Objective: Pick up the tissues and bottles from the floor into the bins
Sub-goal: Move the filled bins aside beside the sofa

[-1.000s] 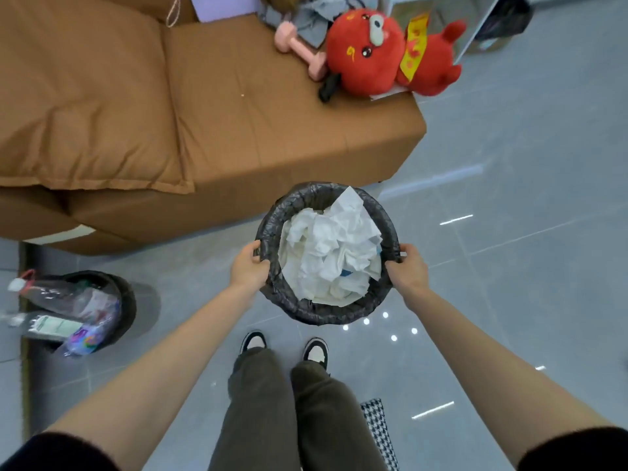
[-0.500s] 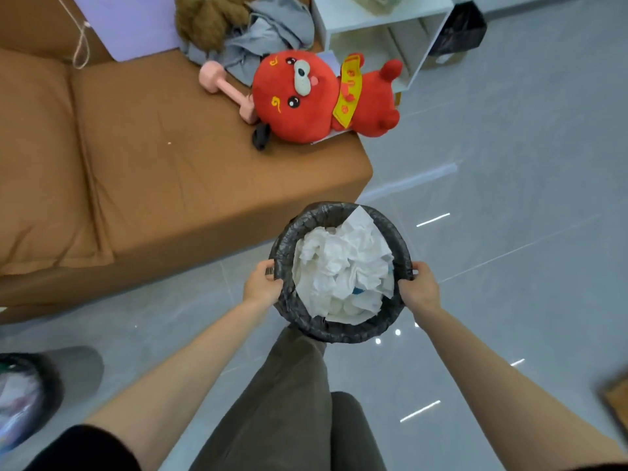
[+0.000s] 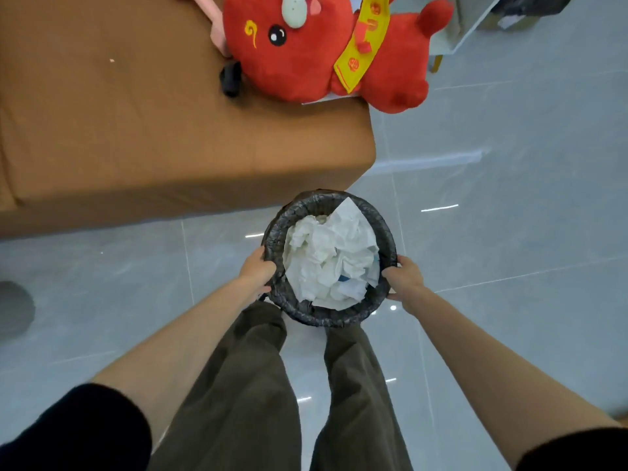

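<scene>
A round bin [image 3: 385,229] lined with a black bag is held in front of me above the grey floor. It is filled with crumpled white tissues [image 3: 331,258]. My left hand [image 3: 256,271] grips the bin's left rim. My right hand [image 3: 404,278] grips its right rim. No bottles are in view.
A brown sofa [image 3: 136,130] fills the upper left, with a red plush toy [image 3: 319,49] at its right end. A white shelf unit [image 3: 472,25] stands at the top right. My trouser legs [image 3: 272,385] are below the bin. Grey tiled floor [image 3: 509,232] spreads to the right.
I have carried the bin to the right along the sofa front. The second bin with bottles has dropped out of view at the left, leaving only a dark shape at the left edge.
</scene>
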